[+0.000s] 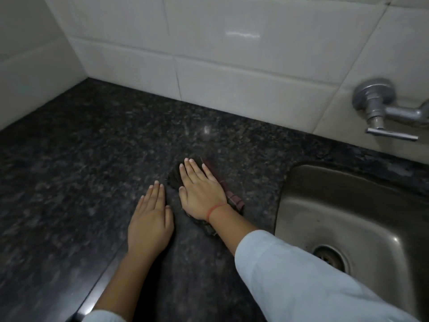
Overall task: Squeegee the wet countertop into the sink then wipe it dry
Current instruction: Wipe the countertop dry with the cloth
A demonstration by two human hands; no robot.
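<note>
A dark speckled granite countertop (92,147) fills the view. My right hand (200,190) lies flat, palm down, pressing a dark cloth with a reddish edge (233,198) onto the counter just left of the sink. Most of the cloth is hidden under the hand. My left hand (151,219) rests flat on the bare counter beside it, fingers together, holding nothing. The steel sink (325,205) sits at the right, its drain (329,256) partly behind my right sleeve. No squeegee is in view.
White tiled walls (232,54) meet the counter at the back and left, forming a corner. A metal wall tap (380,108) sticks out above the sink at the right. The counter's front edge (99,284) runs along the lower left.
</note>
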